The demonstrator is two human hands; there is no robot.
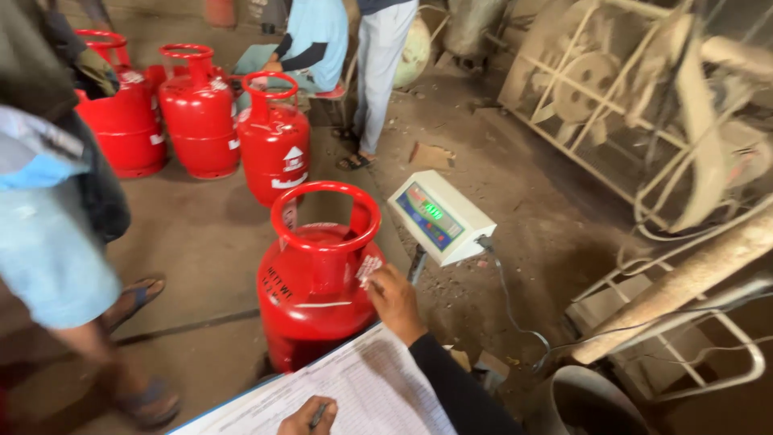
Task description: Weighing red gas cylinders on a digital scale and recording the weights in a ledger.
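1. The left hand [308, 416] sits at the bottom edge of the view, fingers curled round a dark pen [318, 414] whose tip rests on a white ruled paper form [362, 387].
2. The right hand [394, 300], in a black sleeve, reaches past the form's upper edge and pinches a small white tag [368, 270] against the shoulder of the nearest red steel gas cylinder [310, 294].
3. That cylinder stands upright on the concrete floor [201, 234], just left of a white digital scale display [441, 216] on a post; its red ring handle [324, 217] is on top. What it contains cannot be seen.
4. Three more red gas cylinders [201, 113] stand upright farther back, towards the upper left, close together, all closed.
5. A person in pale blue shorts and sandals [48, 250] stands at the left edge; two other people [354, 48] are at the top centre.
6. A dusty metal machine frame [628, 97] fills the right side, and a dark round bin [592, 403] lies at the bottom right, its inside too dim to read.
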